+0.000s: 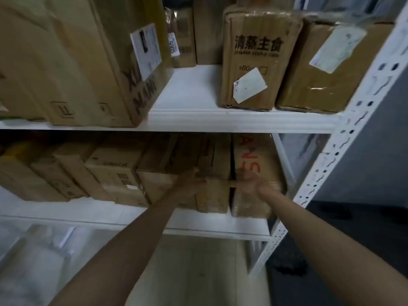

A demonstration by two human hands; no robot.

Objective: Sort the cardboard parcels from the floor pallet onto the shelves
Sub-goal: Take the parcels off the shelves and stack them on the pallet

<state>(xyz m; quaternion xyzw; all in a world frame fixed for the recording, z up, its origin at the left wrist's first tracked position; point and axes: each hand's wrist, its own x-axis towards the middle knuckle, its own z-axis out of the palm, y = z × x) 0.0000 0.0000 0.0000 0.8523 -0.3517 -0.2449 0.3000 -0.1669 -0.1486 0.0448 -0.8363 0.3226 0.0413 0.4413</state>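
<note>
Two white shelves (220, 120) hold parcels; left hand (189, 182) and right hand (249, 182), fingers spread, press a lower box (212, 199).

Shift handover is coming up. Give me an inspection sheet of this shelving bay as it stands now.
Surface: white upper shelf has a bare gap in the middle; lower shelf is packed almost full.
Job's things: large printed box at upper left; box with black characters and taped box at upper right; narrow box and red-lettered box on the lower shelf.
Clutter: nothing seen.
Hands: left hand and right hand reach to either side of the narrow box; blur hides the grip.
Cables: nothing seen.
Surroundings: perforated white upright at right, dark floor beyond; pale wrapped goods at lower left.
</note>
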